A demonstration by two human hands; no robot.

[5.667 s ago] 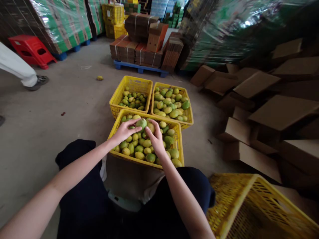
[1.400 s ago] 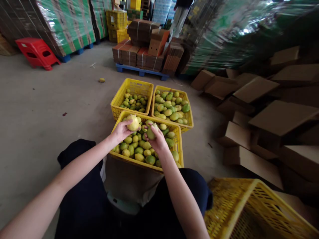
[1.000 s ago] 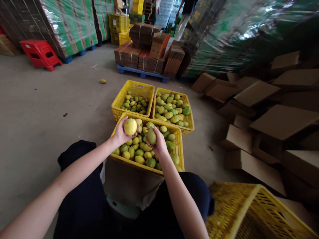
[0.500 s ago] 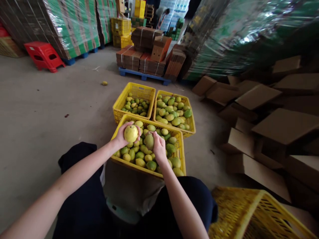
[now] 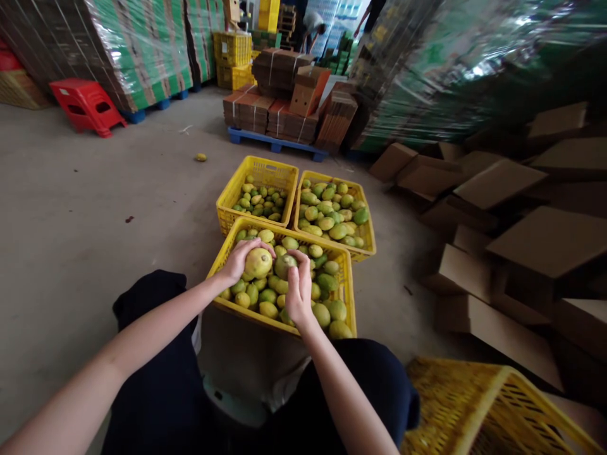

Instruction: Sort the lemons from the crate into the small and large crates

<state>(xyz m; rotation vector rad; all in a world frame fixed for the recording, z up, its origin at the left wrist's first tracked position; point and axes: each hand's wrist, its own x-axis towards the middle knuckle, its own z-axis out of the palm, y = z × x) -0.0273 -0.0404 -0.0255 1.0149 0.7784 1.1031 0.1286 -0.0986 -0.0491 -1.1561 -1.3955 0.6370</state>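
Over the nearest yellow crate (image 5: pixel 351 284), my left hand (image 5: pixel 239 258) is closed around a yellow lemon (image 5: pixel 258 263), its fingers across the top. Close beside it, my right hand (image 5: pixel 300 285) holds a greener lemon (image 5: pixel 284 266) between thumb and fingers. The two fruits are side by side with a narrow gap. Several green and yellow lemons (image 5: pixel 268 309) fill the crate beneath both hands.
Behind it stand two more crates of lemons, one at left (image 5: pixel 222 205) and one at right (image 5: pixel 370 243). A loose lemon (image 5: pixel 200 157) lies on the floor. Cardboard boxes (image 5: pixel 502 183) are heaped at right, above a tipped yellow crate (image 5: pixel 450 395). A red stool (image 5: pixel 88 106) stands far left.
My left hand has turned its lemon and shifted slightly right. My right hand has rotated its lemon, fingers now curled over the far side, and the two fruits are closer together.
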